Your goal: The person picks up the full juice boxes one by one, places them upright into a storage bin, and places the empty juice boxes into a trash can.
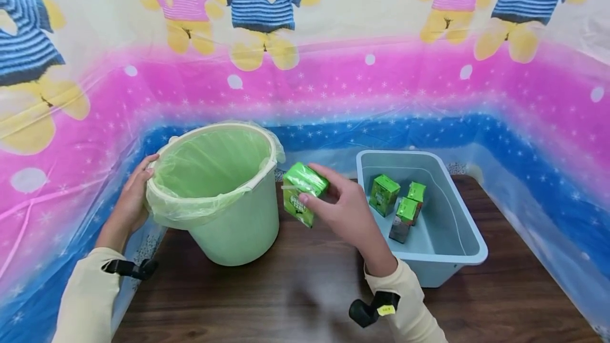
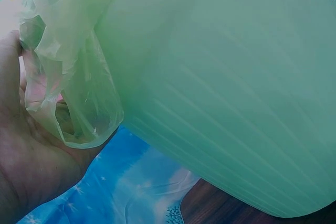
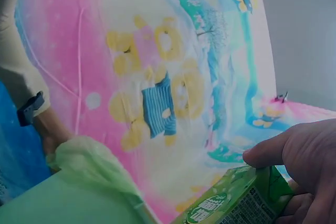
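My left hand [image 1: 135, 195] grips the left rim of a pale green bucket [image 1: 233, 232], its fingers at the top edge. A thin green plastic bag [image 1: 209, 165] lines the bucket and folds over the rim. In the left wrist view, the loose bag edge [image 2: 79, 87] hangs against the palm and hides part of the fingers. My right hand [image 1: 345, 210] pinches a green juice box [image 1: 300, 195] between thumb and fingers, just right of the bucket. The box [image 3: 236, 198] is tilted, and a wrapped straw lies along its side.
On the right stands a grey-blue plastic tub [image 1: 445, 226] with several green juice boxes [image 1: 384, 195] inside. Both containers rest on a dark wooden table [image 1: 267, 300]. A patterned plastic sheet [image 1: 333, 78] with bears rises behind and at both sides.
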`<state>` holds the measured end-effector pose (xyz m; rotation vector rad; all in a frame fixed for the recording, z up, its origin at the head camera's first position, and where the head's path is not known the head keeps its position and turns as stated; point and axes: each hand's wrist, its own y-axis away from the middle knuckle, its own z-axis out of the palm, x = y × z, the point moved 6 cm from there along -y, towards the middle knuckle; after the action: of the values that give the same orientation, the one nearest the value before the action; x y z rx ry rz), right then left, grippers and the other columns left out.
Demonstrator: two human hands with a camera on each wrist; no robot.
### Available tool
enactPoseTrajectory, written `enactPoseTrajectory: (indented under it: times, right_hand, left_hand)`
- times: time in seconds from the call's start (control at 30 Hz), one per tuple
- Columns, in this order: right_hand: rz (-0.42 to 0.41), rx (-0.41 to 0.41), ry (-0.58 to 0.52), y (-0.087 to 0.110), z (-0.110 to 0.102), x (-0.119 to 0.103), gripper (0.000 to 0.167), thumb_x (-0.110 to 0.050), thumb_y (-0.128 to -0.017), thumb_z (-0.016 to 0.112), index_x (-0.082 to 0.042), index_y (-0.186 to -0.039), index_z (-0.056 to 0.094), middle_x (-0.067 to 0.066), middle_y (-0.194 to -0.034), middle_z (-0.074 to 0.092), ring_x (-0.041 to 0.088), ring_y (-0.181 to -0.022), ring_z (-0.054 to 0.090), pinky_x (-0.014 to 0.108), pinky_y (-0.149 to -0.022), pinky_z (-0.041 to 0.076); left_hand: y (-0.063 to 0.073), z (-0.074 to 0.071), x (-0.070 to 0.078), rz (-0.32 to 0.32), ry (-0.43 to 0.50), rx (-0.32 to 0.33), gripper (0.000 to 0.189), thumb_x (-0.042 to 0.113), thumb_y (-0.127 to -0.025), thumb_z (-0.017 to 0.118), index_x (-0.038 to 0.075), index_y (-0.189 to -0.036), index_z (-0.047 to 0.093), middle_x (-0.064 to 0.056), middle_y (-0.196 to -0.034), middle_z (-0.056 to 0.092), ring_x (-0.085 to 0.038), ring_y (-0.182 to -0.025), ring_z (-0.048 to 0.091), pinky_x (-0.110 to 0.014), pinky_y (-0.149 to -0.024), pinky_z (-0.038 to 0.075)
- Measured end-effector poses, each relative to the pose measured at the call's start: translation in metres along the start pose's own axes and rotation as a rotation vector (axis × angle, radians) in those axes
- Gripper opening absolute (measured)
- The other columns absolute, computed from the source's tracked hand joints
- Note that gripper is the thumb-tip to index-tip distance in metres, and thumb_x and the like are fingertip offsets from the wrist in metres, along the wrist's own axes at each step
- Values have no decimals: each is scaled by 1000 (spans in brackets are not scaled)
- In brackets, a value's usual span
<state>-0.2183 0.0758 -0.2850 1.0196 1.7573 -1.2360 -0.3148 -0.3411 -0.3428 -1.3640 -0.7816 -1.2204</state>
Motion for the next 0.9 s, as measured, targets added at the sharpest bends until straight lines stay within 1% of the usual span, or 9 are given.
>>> enactPoseTrajectory:
  times: [0.17, 0.33, 0.4, 0.5, 0.6, 0.67, 0.77, 0.9]
  right_hand:
    - [-65, -54, 22, -26, 4, -26, 56, -23, -94, 74, -16, -147, 55, 11, -120, 63, 22, -100, 68, 35, -74, 61]
    - [-87, -133, 24, -56, 12, -48, 56, -23, -95, 74, -14, -147, 54, 8, -115, 65, 20, -93, 68, 36, -71, 60]
    - [-80, -167, 7, -68, 16, -54, 56, -22, -95, 74, -15, -147, 55, 7, -113, 65, 20, -91, 67, 36, -72, 59]
    - [-87, -214, -6, -91, 28, -61, 53, -24, -95, 73, -16, -145, 57, 7, -107, 67, 20, -88, 64, 32, -70, 56]
    - [-89, -242, 27, -116, 40, -65, 53, -28, -95, 73, -17, -144, 58, 6, -100, 65, 18, -83, 60, 29, -67, 51]
    - [-96, -255, 61, -133, 48, -67, 54, -30, -95, 73, -15, -144, 58, 7, -96, 65, 18, -80, 58, 29, -65, 50]
    - [-77, -287, 111, -156, 62, -69, 56, -32, -95, 72, -15, -146, 56, 6, -98, 65, 17, -81, 59, 29, -66, 52]
    - [-70, -333, 160, -181, 80, -72, 57, -34, -96, 70, -14, -147, 54, 4, -110, 64, 16, -90, 63, 28, -72, 57]
  left_hand:
    - [0, 0, -2, -4, -3, 14, 45, 18, -112, 34, 19, -157, 29, 0, -113, 59, -8, -76, 67, -21, -67, 58]
    - [0, 0, -1, -14, 11, 16, 45, 18, -112, 35, 20, -157, 30, 0, -111, 61, -8, -75, 67, -21, -66, 58]
    - [-1, 2, -1, -13, 15, 11, 44, 18, -112, 35, 20, -155, 31, 0, -110, 61, -8, -75, 67, -22, -66, 58]
    - [0, 1, -1, -2, 21, 10, 41, 16, -111, 34, 21, -152, 34, 0, -109, 62, -8, -75, 67, -22, -65, 58]
    - [1, 0, -2, 2, 24, 8, 40, 15, -111, 33, 21, -151, 34, 0, -107, 62, -8, -75, 67, -22, -65, 58]
    - [1, 0, -3, -4, 28, 5, 40, 16, -111, 33, 21, -151, 34, -1, -107, 62, -9, -74, 67, -23, -64, 58]
    - [1, 0, -4, -14, 28, 1, 41, 16, -112, 33, 21, -152, 33, -1, -107, 61, -10, -74, 68, -24, -64, 59]
    - [-2, 1, -3, -13, 27, 3, 42, 18, -112, 34, 20, -154, 32, -2, -111, 58, -9, -76, 67, -23, -66, 58]
